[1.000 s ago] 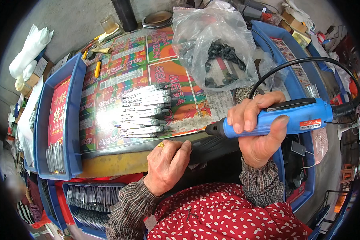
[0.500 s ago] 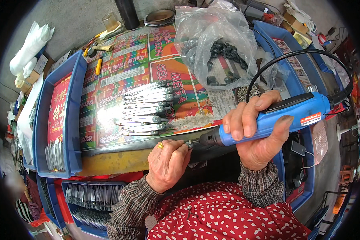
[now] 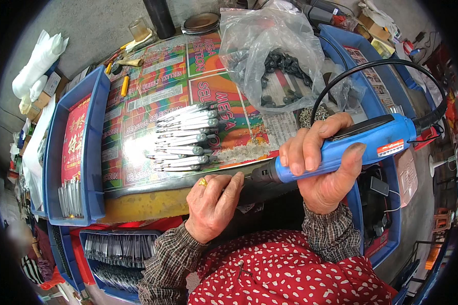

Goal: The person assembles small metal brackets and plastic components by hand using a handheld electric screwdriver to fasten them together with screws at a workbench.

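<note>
My right hand point(image 3: 326, 165) is wrapped round a blue electric screwdriver point(image 3: 364, 145), which lies almost level with its black nose pointing left. A thick black cable runs from its back end. My left hand point(image 3: 212, 203), with a gold-coloured ring, is closed in a pinch right at the screwdriver's tip. Whatever the left fingers hold is hidden behind them. Beyond that hand, a pile of slim silver-white pieces with dark grey ends point(image 3: 185, 137) lies on the printed cardboard covering the bench point(image 3: 158, 99).
A clear plastic bag point(image 3: 239, 46) holds black parts, with small metal screws point(image 3: 308, 117) beside it. Blue trays flank the bench; the left tray point(image 3: 99, 152) holds slim clear pieces. Below it a blue bin point(image 3: 119, 234) holds more. A yellow-handled tool point(image 3: 125, 86) lies at the back.
The screwdriver and my right hand have shifted slightly left. My left fingers have closed further over the tip, hiding the small grey metallic end that showed there before.
</note>
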The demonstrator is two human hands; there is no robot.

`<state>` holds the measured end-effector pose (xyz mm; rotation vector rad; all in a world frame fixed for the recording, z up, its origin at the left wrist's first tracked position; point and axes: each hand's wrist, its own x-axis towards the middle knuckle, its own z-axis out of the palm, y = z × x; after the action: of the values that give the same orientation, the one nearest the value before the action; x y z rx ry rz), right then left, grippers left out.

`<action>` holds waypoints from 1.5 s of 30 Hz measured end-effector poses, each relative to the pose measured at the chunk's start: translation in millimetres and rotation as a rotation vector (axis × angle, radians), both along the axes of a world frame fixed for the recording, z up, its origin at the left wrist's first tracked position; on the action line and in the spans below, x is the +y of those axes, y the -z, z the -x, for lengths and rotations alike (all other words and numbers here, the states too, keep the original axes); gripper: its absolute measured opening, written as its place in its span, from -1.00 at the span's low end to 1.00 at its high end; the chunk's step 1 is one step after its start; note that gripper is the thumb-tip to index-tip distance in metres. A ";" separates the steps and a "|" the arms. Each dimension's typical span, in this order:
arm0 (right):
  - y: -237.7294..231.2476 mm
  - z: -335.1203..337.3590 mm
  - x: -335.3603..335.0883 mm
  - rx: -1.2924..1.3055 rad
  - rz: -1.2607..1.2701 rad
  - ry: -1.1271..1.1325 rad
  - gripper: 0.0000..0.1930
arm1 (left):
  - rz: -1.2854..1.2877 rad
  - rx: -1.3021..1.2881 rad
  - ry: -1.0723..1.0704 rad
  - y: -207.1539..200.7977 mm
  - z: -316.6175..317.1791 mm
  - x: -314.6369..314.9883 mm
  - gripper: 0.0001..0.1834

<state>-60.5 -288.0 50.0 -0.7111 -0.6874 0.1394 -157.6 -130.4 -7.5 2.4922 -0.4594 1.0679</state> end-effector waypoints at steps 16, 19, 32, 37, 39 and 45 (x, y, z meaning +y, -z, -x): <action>-1.0 4.1 3.4 -0.011 0.032 0.088 -0.53 | -0.056 -0.013 -0.021 1.4 4.3 -0.4 -0.66; -0.3 4.0 3.3 0.005 0.034 0.095 -0.53 | -0.055 -0.031 -0.005 4.2 3.5 0.2 -0.67; -0.2 2.4 2.2 0.028 0.032 0.109 -0.53 | -0.035 -0.019 0.010 1.2 5.2 0.7 -0.67; 0.6 1.9 1.5 0.031 0.036 0.110 -0.52 | -0.048 -0.026 0.028 3.0 6.4 2.1 -0.65; 0.4 2.3 1.3 0.032 0.040 0.114 -0.52 | -0.030 -0.026 0.020 0.9 5.8 0.6 -0.65; 3.7 -0.5 -3.5 0.076 -0.019 0.057 -0.56 | -0.020 -0.019 0.017 0.9 5.8 1.0 -0.64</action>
<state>-60.0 -291.6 46.3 -0.7033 -0.5944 0.1069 -163.5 -129.4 -8.4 2.4926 -0.4984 1.0862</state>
